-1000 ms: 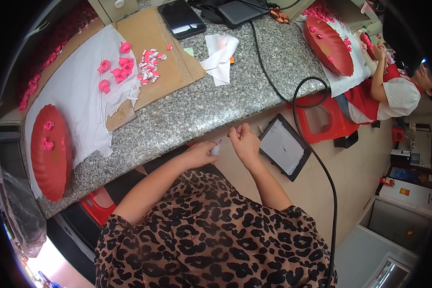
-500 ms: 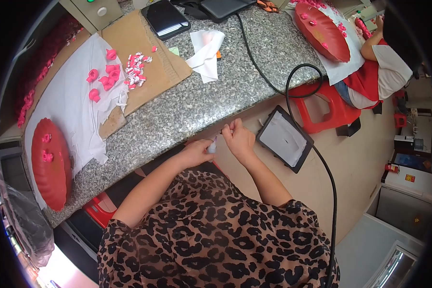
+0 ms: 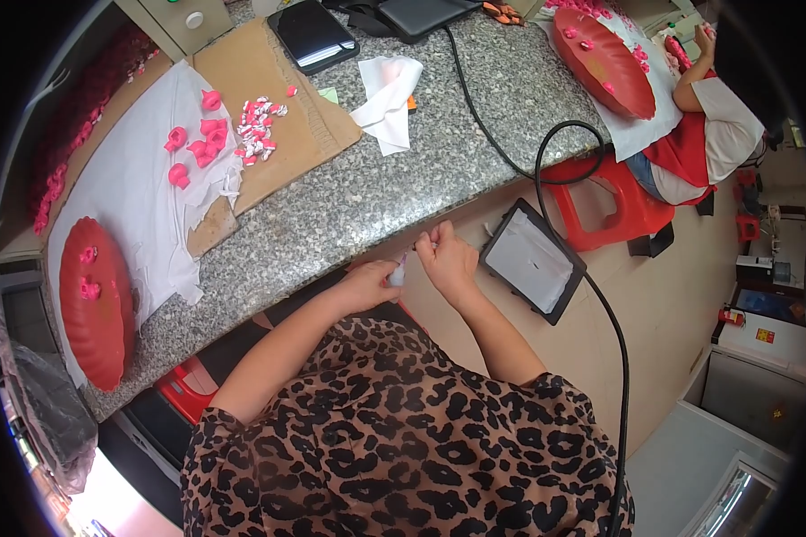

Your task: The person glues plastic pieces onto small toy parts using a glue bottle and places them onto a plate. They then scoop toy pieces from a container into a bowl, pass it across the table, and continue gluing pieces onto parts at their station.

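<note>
Fingers of the left hand are curled closed around a small, pale whitish piece, while those of the right hand are drawn into a tight pinch; whether anything lies between them I cannot tell. The pale piece sits between the hands, just in front of the grey speckled stone desk, left of the right fingers and slightly nearer the body; the left hand, touching it, is the nearer. Its long axis seems to run up and a little rightward, towards the desk edge, though the grip hides part of it. At the desk's left end, a red, oval, fluted dish holds two small pink pieces. Well apart, at the far right, a second red, oval dish carries a few pink bits. Below the desk edge, beside the right hand, a black rectangular tray-like frame bears a greyish-white sheet.
</note>
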The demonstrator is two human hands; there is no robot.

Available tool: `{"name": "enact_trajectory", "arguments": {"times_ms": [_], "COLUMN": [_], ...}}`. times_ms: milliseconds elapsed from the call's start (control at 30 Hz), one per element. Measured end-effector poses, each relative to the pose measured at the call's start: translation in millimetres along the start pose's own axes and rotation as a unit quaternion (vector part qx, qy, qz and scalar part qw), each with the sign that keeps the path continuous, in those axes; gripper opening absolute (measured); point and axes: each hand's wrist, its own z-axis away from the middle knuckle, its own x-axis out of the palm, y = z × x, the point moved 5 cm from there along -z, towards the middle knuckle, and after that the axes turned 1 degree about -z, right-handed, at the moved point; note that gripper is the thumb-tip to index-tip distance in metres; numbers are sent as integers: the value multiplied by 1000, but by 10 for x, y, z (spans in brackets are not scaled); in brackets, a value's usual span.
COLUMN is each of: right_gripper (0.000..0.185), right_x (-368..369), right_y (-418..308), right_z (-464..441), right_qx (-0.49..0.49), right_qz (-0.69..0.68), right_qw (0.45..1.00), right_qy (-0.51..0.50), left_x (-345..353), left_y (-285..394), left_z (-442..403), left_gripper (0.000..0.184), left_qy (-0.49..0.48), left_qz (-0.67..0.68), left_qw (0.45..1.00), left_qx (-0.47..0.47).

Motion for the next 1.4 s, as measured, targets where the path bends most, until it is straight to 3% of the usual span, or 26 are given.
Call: {"name": "enact_trajectory", "arguments": {"times_ms": [1133, 1400], "right_gripper": [27, 44], "right_x": [-14, -67], "right_y": [-34, 147], "right_z": [-5, -86], "right_qx": [-8, 23], "right_qz": [16, -99], "right_qw": [1000, 995], "right_qy": [1, 0], "left_x": [12, 5], "left_y": [-12, -17], "left_z": [-13, -2], "left_gripper": [32, 30], "left_qy": [-8, 1], "left_qz": [1, 8], "left_qw": [1000, 1000], "left_qx": [-20, -12]}}
